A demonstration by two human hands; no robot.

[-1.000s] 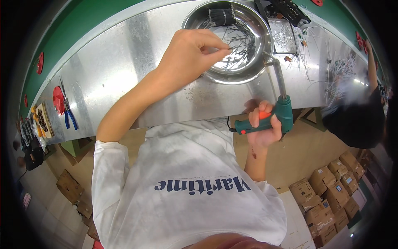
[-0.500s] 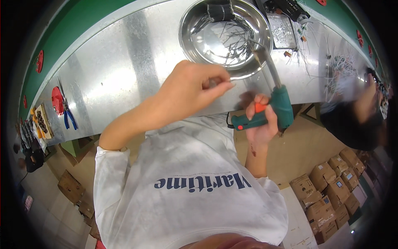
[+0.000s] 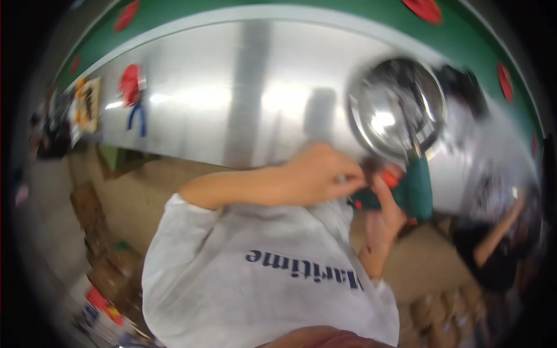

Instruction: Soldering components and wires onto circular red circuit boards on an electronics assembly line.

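My right hand (image 3: 387, 211) is closed round a green soldering gun (image 3: 420, 187) with an orange-red trigger, low in front of the bench edge. The gun's metal shaft points away from me, over the near rim of a shiny steel bowl (image 3: 361, 129). Dark thin pieces lie in the bowl, smeared by motion. Just left of the gun's handle is my left hand (image 3: 325, 173), thumb and fingertips brought together in a pinch. Whatever sits between those fingertips, if anything, is too blurred to make out.
A metal-topped bench (image 3: 191, 124) runs across, backed by a green strip (image 3: 342, 17). Blue-handled pliers (image 3: 137, 120) lie beside a red piece (image 3: 130, 86) at left. Another person's arm (image 3: 500, 235) is at the right. Cardboard boxes (image 3: 447, 310) stand on the floor.
The whole view has swung, so the bowl and bench now sit further right and lower. My left hand has come closer to the soldering gun's handle; my right hand keeps its grip.
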